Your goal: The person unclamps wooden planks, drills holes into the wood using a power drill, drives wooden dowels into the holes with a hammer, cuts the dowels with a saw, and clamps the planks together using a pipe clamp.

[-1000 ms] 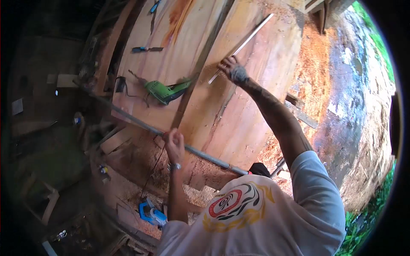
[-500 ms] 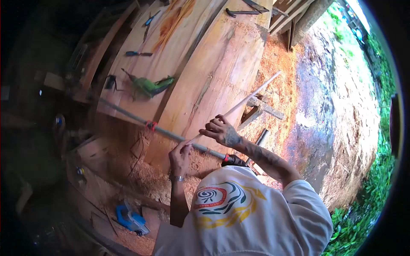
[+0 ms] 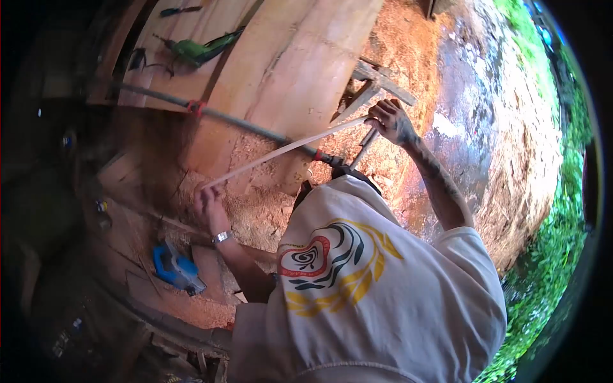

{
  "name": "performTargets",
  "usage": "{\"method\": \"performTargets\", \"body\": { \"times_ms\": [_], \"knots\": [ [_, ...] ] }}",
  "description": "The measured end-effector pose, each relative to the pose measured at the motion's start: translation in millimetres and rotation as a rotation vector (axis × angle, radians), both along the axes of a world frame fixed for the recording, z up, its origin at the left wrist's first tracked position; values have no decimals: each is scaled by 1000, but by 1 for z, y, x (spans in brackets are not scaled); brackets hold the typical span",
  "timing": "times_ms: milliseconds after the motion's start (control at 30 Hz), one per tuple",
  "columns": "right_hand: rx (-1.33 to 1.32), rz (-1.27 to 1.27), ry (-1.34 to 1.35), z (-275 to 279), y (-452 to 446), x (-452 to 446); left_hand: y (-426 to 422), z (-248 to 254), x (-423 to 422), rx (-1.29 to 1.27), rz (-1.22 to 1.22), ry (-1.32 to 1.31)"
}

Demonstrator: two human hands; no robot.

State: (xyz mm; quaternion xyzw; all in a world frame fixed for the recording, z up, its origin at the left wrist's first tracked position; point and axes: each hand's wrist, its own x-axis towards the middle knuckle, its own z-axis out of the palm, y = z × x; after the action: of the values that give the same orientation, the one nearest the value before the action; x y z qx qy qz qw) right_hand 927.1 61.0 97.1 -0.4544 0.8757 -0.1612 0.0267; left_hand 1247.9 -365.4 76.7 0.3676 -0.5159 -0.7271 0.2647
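Note:
A thin, pale wooden strip (image 3: 281, 150) stretches between my two hands, slightly bowed. My right hand (image 3: 391, 121) is closed on its far right end, beyond the boards' edge. At the strip's left end, my left hand (image 3: 211, 207), with a metal-banded watch on the wrist, has its fingers closed around the tip; this hand is a little blurred. Beneath the strip runs a long bar clamp (image 3: 249, 129) with red parts, lying across the near ends of the wide wooden boards (image 3: 281, 70).
A green power tool (image 3: 198, 51) rests on the left board, with a blue-handled tool (image 3: 181, 11) farther back. A blue power tool (image 3: 175, 268) sits low on the left among wood pieces. Wood shavings (image 3: 402, 51) cover the ground beside a wooden trestle (image 3: 380, 83).
My hands have moved apart, the left toward the strip's near end and the right to its far end. The strip now lies flatter across the view. The view has tilted downward.

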Motion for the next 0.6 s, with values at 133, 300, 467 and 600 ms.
{"method": "performTargets", "body": {
  "times_ms": [133, 300, 467, 600],
  "knots": [
    [-89, -100, -33, 14, 46, 6, -8, -22, 7, 165, -27, 214],
    [-581, -413, -880, 40, 110, 23, 22, -35, -27, 471, 27, 394],
    [-946, -418, -1187, 63, 187, 42, 69, -91, -51, 567, 185, 291],
    [-1019, -480, -1252, 71, 231, 42, 106, -125, -47, 843, 151, 495]
  ]
}}
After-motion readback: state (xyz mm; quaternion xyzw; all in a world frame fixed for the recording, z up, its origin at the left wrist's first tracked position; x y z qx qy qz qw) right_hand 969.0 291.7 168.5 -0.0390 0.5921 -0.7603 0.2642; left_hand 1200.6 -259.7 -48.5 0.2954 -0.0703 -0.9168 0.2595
